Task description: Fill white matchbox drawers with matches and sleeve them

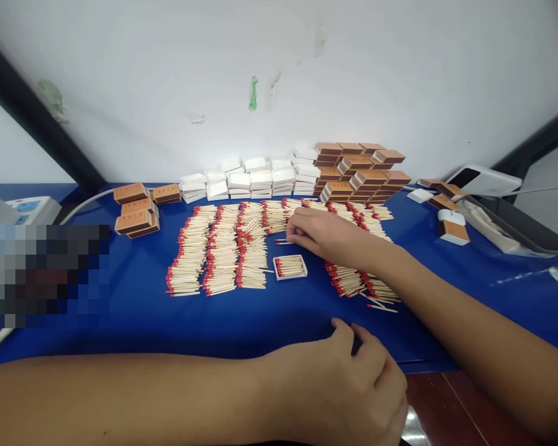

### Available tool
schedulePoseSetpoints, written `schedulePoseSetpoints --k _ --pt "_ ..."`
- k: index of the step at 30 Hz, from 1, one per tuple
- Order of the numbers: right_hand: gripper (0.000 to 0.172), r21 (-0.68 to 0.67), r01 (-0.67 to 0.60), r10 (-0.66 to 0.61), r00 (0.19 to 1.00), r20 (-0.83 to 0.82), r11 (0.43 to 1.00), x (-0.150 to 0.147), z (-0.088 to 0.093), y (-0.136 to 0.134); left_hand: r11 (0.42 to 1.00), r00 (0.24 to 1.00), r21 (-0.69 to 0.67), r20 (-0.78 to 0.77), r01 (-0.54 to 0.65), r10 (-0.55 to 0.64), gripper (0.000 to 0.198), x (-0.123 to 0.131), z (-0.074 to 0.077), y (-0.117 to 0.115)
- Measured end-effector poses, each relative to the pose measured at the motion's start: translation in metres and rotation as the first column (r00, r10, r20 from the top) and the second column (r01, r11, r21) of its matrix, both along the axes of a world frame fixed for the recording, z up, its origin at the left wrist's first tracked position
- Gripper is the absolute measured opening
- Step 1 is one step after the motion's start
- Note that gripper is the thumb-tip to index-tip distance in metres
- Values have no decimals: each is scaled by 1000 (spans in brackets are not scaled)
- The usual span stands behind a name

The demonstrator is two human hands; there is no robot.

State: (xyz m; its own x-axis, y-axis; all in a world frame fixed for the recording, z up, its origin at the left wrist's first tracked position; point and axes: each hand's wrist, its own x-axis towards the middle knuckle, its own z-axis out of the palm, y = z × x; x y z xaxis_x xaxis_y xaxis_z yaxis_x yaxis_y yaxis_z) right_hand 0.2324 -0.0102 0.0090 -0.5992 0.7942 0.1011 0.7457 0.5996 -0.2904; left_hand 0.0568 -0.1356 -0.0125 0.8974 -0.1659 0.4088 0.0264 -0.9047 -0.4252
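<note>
My right hand (pixel 316 232) reaches over the rows of red-tipped matches, its fingertips pinched at loose matches (pixel 281 242) whose heads stick out to the left. A small white tray (pixel 291 277) lies just below that hand, with several matches inside, heads to the left. My left hand (pixel 348 384) is low at the table's front edge, back up, fingers loosely bent and a gap between the first two. Nothing shows in it, though its palm is hidden. Piles of matches (pixel 183 260) lie left of the tray, and more (pixel 346 279) lie to its right.
Along the wall stand white trays (pixel 260 179) and stacked brown matchboxes (pixel 367 179). More matchboxes (pixel 137 214) sit at the left. On the right are a white device (pixel 486 179), a dark tray (pixel 534 229) and a few boxes (pixel 453 232). A power strip (pixel 37 210) lies far left.
</note>
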Motion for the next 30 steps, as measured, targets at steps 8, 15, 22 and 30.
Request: schedulePoseSetpoints --k 8,15,22,30 --pt "16 -14 -38 37 998 -54 999 5 0 -1 1000 1000 -2 -10 1 -1 38 1 3 1" --pt "18 -79 -18 14 998 -54 997 -1 1 -3 1000 1000 -7 -12 -2 2 38 1 1 0" --pt "25 -78 -28 21 997 -81 997 5 13 -16 1000 1000 10 -19 -4 4 38 1 1 0" --pt "27 -181 -15 9 999 -36 983 0 23 -39 1000 1000 -7 -15 -3 3 39 1 2 1"
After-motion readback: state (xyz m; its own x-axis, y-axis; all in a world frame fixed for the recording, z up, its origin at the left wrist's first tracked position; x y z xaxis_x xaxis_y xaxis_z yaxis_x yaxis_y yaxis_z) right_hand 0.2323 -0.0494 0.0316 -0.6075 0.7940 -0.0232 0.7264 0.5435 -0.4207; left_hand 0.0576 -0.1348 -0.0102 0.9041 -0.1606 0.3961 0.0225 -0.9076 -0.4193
